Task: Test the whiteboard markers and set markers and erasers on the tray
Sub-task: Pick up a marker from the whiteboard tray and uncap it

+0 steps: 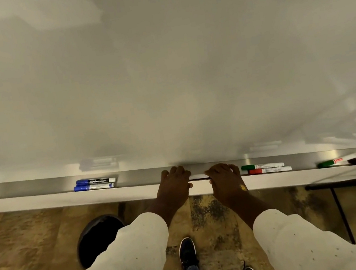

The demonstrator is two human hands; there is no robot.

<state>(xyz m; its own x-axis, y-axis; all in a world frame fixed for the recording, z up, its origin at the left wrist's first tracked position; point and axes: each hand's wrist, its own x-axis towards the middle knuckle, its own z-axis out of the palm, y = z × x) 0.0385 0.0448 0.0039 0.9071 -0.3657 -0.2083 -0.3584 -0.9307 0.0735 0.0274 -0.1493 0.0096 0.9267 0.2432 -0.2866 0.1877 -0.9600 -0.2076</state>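
White marker (197, 176) lies along the tray (142, 178) under the whiteboard (163, 78). The left hand (174, 184) and right hand (225, 180) each curl their fingers over one end, gripping it. Two blue markers (95, 183) lie well to the left; a green marker (262, 165) and a red marker (270, 169) lie just beside the right hand.

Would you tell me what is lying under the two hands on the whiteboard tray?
A white marker shows between the left hand and right hand on the tray. Both its ends are hidden under the hands, so its cap colour cannot be seen.
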